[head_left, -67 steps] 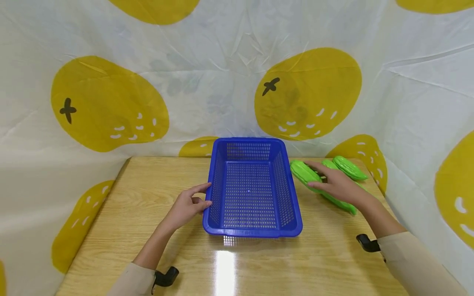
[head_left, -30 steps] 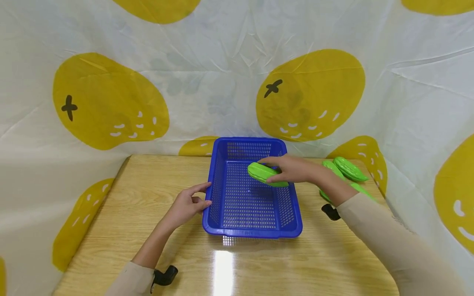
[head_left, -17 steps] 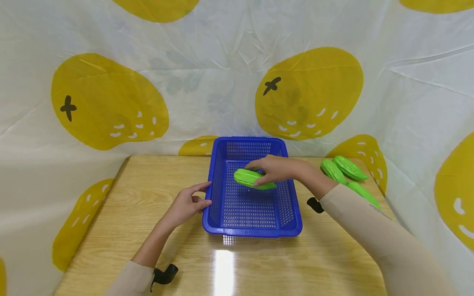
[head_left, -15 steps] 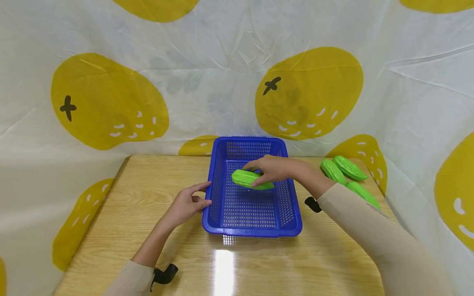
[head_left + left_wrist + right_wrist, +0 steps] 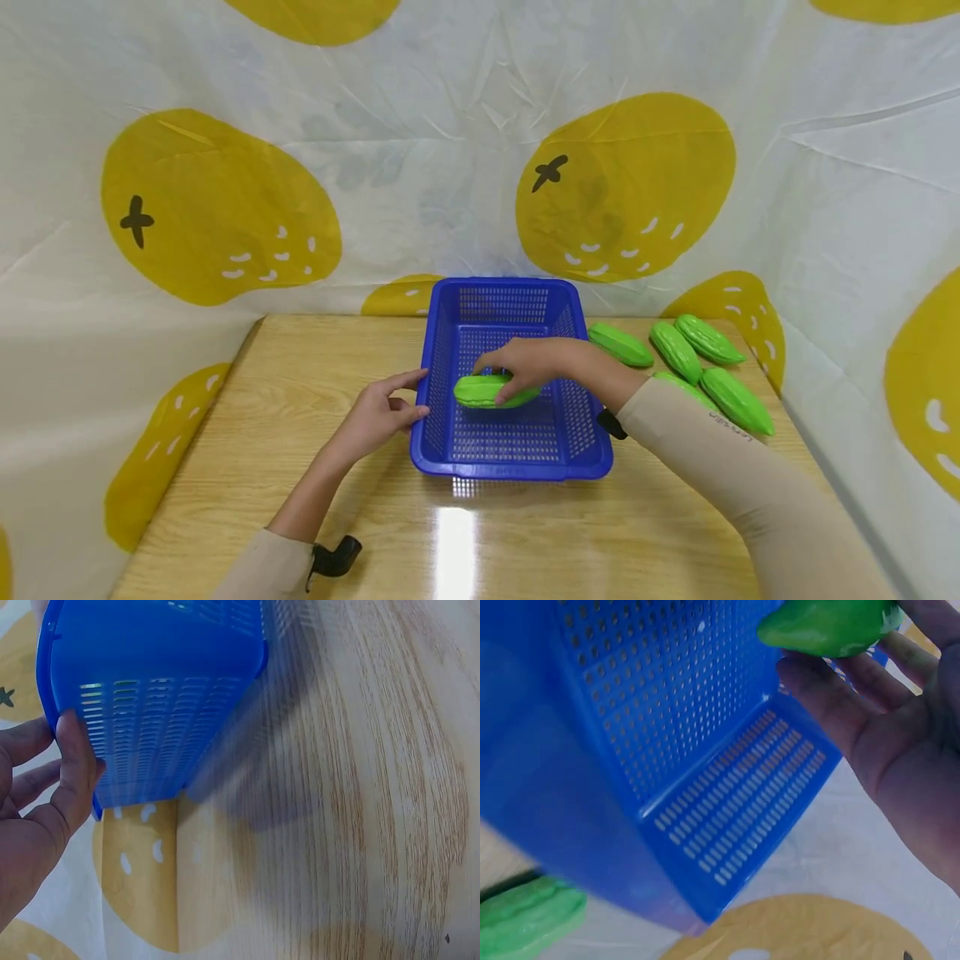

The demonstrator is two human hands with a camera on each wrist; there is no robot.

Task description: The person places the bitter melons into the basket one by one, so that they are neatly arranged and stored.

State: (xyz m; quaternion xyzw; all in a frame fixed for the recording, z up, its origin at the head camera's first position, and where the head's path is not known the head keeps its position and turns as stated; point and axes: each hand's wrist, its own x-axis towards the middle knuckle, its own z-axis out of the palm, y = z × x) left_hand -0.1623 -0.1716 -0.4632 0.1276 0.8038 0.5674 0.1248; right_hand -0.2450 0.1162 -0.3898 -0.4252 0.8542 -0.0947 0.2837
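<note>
In the head view my right hand [image 5: 521,360] holds a bright green bitter melon [image 5: 472,392] low inside the blue mesh basket [image 5: 510,472], its thumb on the near side. The right wrist view has the bitter melon [image 5: 832,626] between the fingers, over the basket's perforated wall. On the left, my left hand [image 5: 381,421] pinches the basket's rim. Seen from the left wrist, that hand [image 5: 37,802] has its fingers at the rim and against the outer slotted wall [image 5: 150,735].
Several more bitter melons [image 5: 675,350] lie on the wooden table [image 5: 337,350] right of the basket, one partly hidden by the right sleeve [image 5: 697,450]. A cloth [image 5: 435,192] printed with yellow fruit hangs behind the table.
My right hand has carried the bitter melon leftward from the table's right side into the basket, then lower and toward me. The left hand and basket have stayed in place.
</note>
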